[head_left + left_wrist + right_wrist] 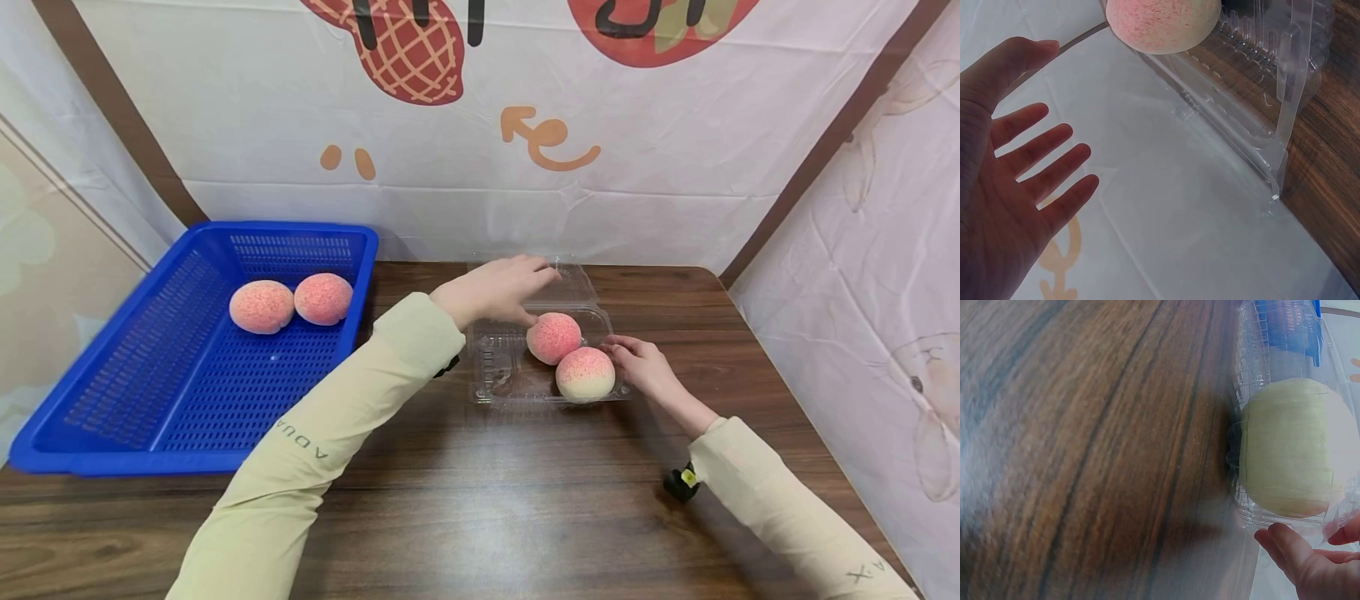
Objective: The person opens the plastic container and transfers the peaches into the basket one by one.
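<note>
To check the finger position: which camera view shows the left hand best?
The left wrist view: there the left hand faces the camera, with palm, thumb and four fingers visible. The head view shows mainly its back, from above; the right wrist view does not show it.

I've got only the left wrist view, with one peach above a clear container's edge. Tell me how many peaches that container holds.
Observer: Two: a pinker peach and a paler peach sit together in the clear container.
Operator: Locate the right hand.
Observer: The right hand is at the container's right-hand edge, fingertips on the plastic.
Operator: Report any peaches elsewhere.
Observer: A third peach and a fourth peach lie side by side in the blue basket.
</note>
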Demonstrator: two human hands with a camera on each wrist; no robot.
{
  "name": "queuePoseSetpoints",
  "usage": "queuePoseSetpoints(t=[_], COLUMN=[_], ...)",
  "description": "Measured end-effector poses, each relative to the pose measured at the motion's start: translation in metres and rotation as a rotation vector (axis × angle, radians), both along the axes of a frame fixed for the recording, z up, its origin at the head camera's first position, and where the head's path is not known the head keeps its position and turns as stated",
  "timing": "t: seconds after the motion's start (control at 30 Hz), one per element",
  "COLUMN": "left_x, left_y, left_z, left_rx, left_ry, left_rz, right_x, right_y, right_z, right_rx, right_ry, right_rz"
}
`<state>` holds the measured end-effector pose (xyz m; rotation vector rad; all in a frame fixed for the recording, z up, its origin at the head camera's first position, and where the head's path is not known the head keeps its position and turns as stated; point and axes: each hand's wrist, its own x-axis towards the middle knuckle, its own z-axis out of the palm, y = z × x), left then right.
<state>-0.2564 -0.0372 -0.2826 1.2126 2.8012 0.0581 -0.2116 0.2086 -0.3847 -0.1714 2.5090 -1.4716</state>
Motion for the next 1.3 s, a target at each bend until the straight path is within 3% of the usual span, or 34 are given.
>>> queuePoseSetpoints(t=[1.3], left_x=[-0.002], left_y=[0.027], left_z=[-0.018], left_rx=[-0.084], left_ry=[0.018], left_rz=[-0.073], right_x=[-0.002], right_y=[0.001], right_z=[-0.001], right_rx=[0.034], right_ry=[-0.015], right_rz=[-0.015])
